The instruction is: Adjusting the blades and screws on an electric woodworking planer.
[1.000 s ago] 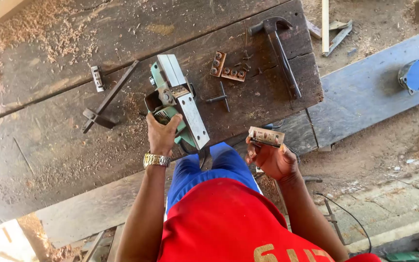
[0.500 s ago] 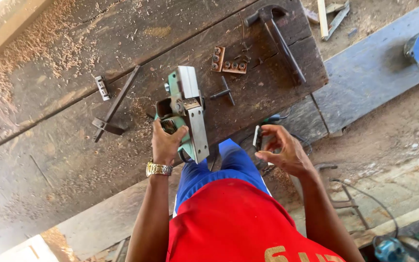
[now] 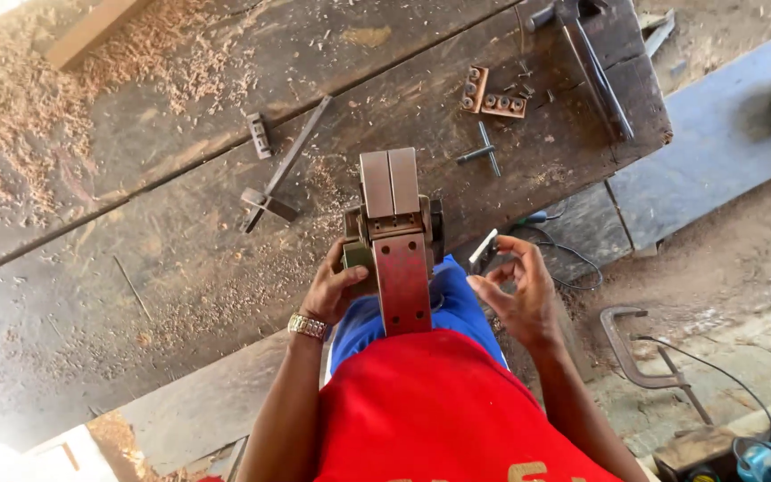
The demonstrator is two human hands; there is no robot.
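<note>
My left hand (image 3: 336,290) grips an electric hand planer (image 3: 393,236) by its side and holds it turned over, so its flat metal sole faces up toward me above my lap. My right hand (image 3: 518,287) is to the right of the planer, fingers pinching a small flat metal blade (image 3: 484,250). The blade is apart from the planer. A metal watch sits on my left wrist. I wear a red shirt and blue trousers.
A dark wooden workbench (image 3: 180,223) strewn with shavings lies ahead. On it are a T-handled wrench (image 3: 485,153), small metal blocks with holes (image 3: 491,96), a long metal bar tool (image 3: 280,174) and a clamp (image 3: 595,58). A G-clamp (image 3: 640,353) lies on the dirt floor at the right.
My left hand has rolled the planer over so its sole now faces up. My right hand has turned the metal blade edge-on and moved closer to the planer.
</note>
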